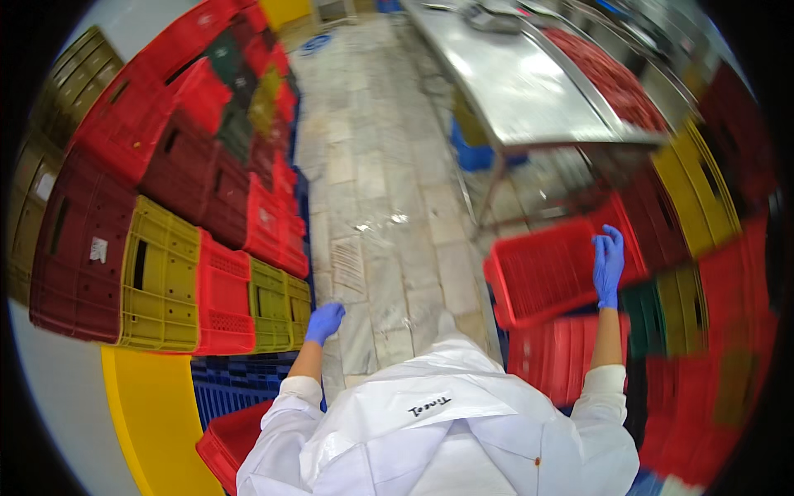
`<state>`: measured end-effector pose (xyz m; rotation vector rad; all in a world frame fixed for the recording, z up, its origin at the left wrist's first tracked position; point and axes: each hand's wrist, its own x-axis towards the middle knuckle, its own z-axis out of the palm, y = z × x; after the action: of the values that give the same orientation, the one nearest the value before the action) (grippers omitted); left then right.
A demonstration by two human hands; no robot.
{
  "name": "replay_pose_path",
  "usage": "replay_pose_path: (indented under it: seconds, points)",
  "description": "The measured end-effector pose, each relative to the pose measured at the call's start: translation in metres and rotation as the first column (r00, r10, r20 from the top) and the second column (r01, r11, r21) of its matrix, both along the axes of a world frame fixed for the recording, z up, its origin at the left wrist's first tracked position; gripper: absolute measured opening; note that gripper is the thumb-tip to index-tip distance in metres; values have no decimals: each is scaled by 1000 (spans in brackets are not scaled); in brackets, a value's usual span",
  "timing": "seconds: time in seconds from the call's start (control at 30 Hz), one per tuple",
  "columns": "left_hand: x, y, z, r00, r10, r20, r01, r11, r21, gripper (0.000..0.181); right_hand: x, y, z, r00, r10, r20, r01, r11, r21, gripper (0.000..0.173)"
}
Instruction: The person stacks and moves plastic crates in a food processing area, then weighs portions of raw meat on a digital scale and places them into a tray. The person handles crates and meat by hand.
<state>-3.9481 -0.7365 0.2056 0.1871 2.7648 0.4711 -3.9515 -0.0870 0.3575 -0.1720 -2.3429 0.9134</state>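
My left hand (324, 322), in a blue glove, hangs above the floor beside the stacked crates, its fingers curled together around nothing. To the right, my right hand (608, 263) is raised in a matching glove. Its fingers are bent and somewhat apart, holding nothing. Below it is a shallow red plastic crate (539, 273) with a ribbed bottom; whether the hand touches its rim cannot be told. More red crates (564, 353) sit close to my right forearm. I wear a white coat and a white apron (409, 384) that bears writing.
Stacked red, yellow and dark-red crates (161, 279) line the left side. A pale tiled floor (384, 186) runs ahead. At upper right stands a steel table (527, 93), with red meat (608, 74) in a trough beside it. Another red crate (232, 440) lies at lower left.
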Motion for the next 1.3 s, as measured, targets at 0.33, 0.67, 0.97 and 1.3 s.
replay_pose_path:
  seconds: [0.33, 0.67, 0.97, 1.3]
  points:
    - [-29, -105, 14, 762, 635, 127, -644, 764, 44, 30, -444, -357, 55, 565, 821, 79, -824, 557, 106, 46]
    - [-475, -163, 88, 880, 432, -196, -324, 849, 418, 30, -702, -477, -10, 283, 836, 469, -957, 282, 75, 29]
    - [-810, -266, 432, 411, 219, -885, 37, 966, 256, 24, -996, -466, -140, 293, 760, 580, -884, 446, -138, 26]
    - [-799, -632, 471, 611, 710, -351, -789, 511, -340, 31, -1160, -689, -114, -52, 832, 552, -936, 152, -318, 28]
